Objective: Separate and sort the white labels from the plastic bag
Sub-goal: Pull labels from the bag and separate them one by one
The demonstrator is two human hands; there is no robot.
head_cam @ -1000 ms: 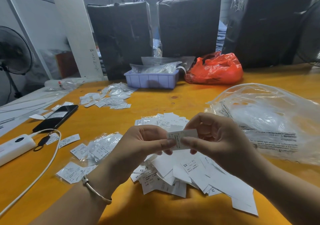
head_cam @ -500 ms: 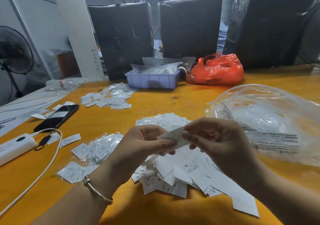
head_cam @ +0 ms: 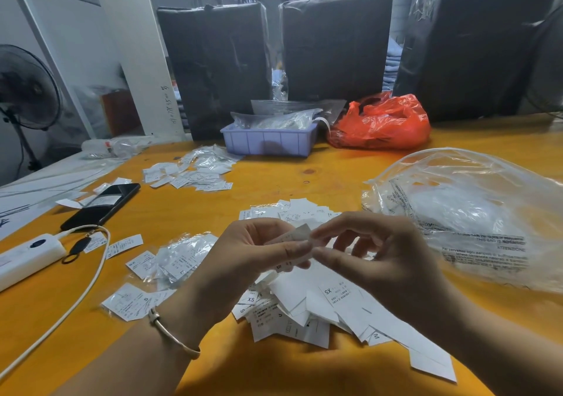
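Observation:
Above a loose heap of white labels (head_cam: pixel 307 301) on the orange table (head_cam: pixel 189 212), both hands meet over one small white label (head_cam: pixel 300 233). My left hand (head_cam: pixel 253 261) pinches its lower edge between thumb and fingers. My right hand (head_cam: pixel 377 258) pinches the label's right end with thumb and forefinger, the other fingers spread. A large clear plastic bag (head_cam: pixel 475 212) with printed text lies to the right. A second flat group of labels (head_cam: pixel 292 209) lies just behind the hands.
Small clear packets with labels (head_cam: pixel 179 255) lie left of the hands, more (head_cam: pixel 195 173) further back. A black phone (head_cam: pixel 102 205), a white power bank (head_cam: pixel 27 255) with its cable, a lilac tray (head_cam: pixel 268 141), an orange bag (head_cam: pixel 380 124) and black-wrapped bales (head_cam: pixel 335 48) stand around.
The label between my hands has tilted and bent upward, and my right fingers have spread open more. Both hands stay at the same spot over the heap.

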